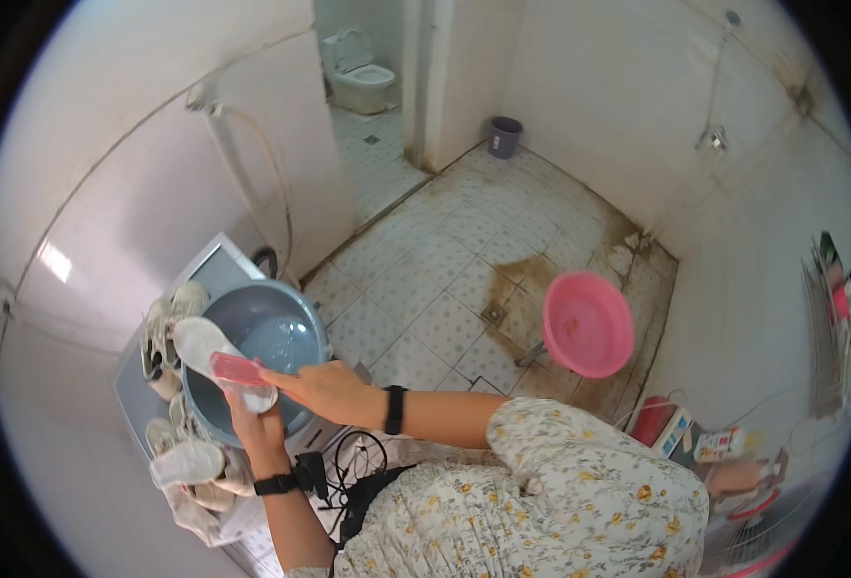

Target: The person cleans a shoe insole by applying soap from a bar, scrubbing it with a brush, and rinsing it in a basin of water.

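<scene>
My left hand (258,430) grips a white insole (200,342) from below, near one end, tilted over a blue-grey basin (266,292). In my right hand (335,391) is the handle of a pink scrub brush (236,368), whose head lies across the middle of the insole; its bristles are hidden. Shallow water (281,339) shows inside the basin. Pale shoes (165,318) stand by the basin's left side, and several more lie in front of it. Another whitish insole (188,464) rests on the nearer shoes.
Under the basin is a grey washing-machine-like top (130,376). A pink basin (588,325) stands to the right, near a floor drain (494,313). Black cables (360,451) hang close to my left wrist. A dark bin (504,137) occupies the far corner; a fan (751,535) is at lower right.
</scene>
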Tool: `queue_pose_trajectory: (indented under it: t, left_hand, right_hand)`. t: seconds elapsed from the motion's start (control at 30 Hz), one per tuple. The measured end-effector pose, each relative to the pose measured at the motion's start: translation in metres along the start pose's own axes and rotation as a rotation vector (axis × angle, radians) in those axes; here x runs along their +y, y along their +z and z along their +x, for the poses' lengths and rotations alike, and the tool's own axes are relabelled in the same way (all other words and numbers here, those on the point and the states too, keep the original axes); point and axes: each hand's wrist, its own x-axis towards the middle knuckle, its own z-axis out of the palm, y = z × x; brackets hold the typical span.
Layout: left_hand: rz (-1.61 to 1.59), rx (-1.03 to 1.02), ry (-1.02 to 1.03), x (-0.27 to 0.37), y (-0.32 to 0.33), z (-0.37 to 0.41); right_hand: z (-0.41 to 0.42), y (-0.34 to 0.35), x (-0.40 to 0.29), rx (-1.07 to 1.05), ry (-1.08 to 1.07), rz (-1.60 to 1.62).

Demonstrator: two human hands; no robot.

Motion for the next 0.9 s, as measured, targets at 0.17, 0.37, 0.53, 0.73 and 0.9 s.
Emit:
queue_pose_trajectory:
  t: [0.17, 0.37, 0.53, 0.73, 0.9]
  left_hand:
    - [0.039, -0.003, 0.054, 0.003, 0.012, -0.006]
    - [0.048, 0.041, 0.028, -0.002, 0.018, -0.004]
    - [0.058, 0.068, 0.070, 0.004, 0.004, -0.007]
    - [0.017, 0.061, 0.029, -0.003, 0.005, 0.001]
    - [0.031, 0.057, 0.079, -0.001, -0.001, 0.002]
  right_hand:
    - [-0.001, 0.001, -0.011, -0.065, -0.001, 0.001]
    - [-0.012, -0.011, -0.007, -0.035, 0.013, -0.058]
    - [0.007, 0.000, -0.014, -0.064, 0.022, 0.040]
    - [-0.015, -0.012, -0.009, -0.053, 0.011, -0.013]
    - [0.013, 0.014, -0.003, -0.003, 0.004, 0.021]
